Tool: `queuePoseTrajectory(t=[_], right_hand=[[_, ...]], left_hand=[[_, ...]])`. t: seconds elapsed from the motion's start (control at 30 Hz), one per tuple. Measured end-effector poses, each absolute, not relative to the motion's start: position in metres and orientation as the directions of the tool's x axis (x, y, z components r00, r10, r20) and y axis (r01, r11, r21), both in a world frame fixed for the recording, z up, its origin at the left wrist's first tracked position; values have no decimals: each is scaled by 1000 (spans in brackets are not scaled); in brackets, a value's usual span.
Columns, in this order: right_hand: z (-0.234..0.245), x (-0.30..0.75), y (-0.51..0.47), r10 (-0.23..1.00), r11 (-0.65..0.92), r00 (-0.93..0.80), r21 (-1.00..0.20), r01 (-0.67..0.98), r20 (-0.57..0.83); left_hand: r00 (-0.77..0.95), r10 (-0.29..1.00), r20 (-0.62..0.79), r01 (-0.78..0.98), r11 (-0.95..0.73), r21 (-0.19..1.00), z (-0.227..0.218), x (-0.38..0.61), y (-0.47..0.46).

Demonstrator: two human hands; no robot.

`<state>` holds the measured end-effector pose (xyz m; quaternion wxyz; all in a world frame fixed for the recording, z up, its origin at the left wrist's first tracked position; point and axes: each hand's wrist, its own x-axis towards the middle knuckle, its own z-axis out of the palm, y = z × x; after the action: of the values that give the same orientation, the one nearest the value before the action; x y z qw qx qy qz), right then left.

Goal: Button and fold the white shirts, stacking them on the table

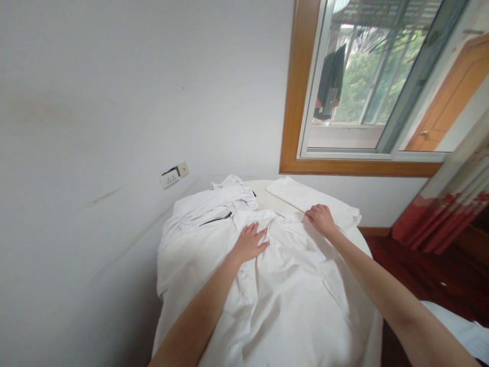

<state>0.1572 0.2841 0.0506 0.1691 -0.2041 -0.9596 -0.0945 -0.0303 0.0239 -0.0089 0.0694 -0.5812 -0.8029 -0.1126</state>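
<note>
A white shirt (pixel 290 285) lies spread and creased over a round table (pixel 263 196) in front of me. My left hand (pixel 250 242) rests flat on the shirt near its collar, fingers stretched out. My right hand (pixel 321 218) is at the shirt's far right part near the collar, with its fingers curled onto the cloth; whether it pinches the fabric is not clear.
A heap of white garments (pixel 208 209) with a dark strip lies at the table's far left. A folded white cloth (pixel 309 199) lies at the far right. A wall socket (pixel 173 176), a wood-framed window (pixel 367 102) and a red curtain (pixel 451 209) surround the table.
</note>
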Motion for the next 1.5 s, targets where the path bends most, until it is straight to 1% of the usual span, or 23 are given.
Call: queuePoseTrajectory(t=[0.17,0.23,0.3,0.37,0.43,0.57,0.67,0.8,0.87,0.93,1.03,1.2,1.3,1.4,1.43,1.5], right_hand=[[94,136,260,415,887,-829,35,460,375],[105,128,241,436,875,-822,40,482,366],[108,121,220,432,879,-848,65,472,307],[102,115,198,409,894,-887,99,436,213],[89,109,181,372,913,-914,115,392,161],[62,103,162,361,925,-927,84,369,100],[54,101,156,370,924,-924,67,378,100],[60,91,144,366,927,-919,32,374,145],[63,84,136,360,932,-922,-3,363,143],[61,80,127,353,935,-928,-30,352,119],[51,80,117,349,937,-934,-42,346,82],[35,87,104,333,942,-939,-77,327,81],[39,92,109,273,954,-958,-150,258,92],[53,104,138,201,944,-976,-284,169,86],[58,110,152,239,930,-966,-308,198,98],[67,126,182,350,901,-928,-318,295,129]], left_hand=[[-361,901,240,932,340,127,-11,-29,31],[-379,893,244,925,356,133,-11,-28,33],[-384,888,254,923,361,132,-11,-27,33],[-376,887,269,926,355,127,-11,-27,33],[-366,887,281,930,345,123,-12,-28,32],[-361,885,293,933,340,121,-13,-31,31],[-360,882,305,933,334,136,-14,-31,31],[-345,880,327,937,300,182,-14,-32,33],[-345,865,364,931,267,249,-13,-34,34],[-381,835,397,908,258,329,-12,-39,36],[-472,771,427,864,309,397,-11,-47,37],[-535,705,465,837,368,405,-13,-51,42],[-573,663,481,817,421,393,-16,-50,44],[-618,617,487,786,473,399,-16,-50,44],[-628,608,487,778,483,401,-16,-50,44],[-641,594,485,767,498,404,-13,-50,42]])
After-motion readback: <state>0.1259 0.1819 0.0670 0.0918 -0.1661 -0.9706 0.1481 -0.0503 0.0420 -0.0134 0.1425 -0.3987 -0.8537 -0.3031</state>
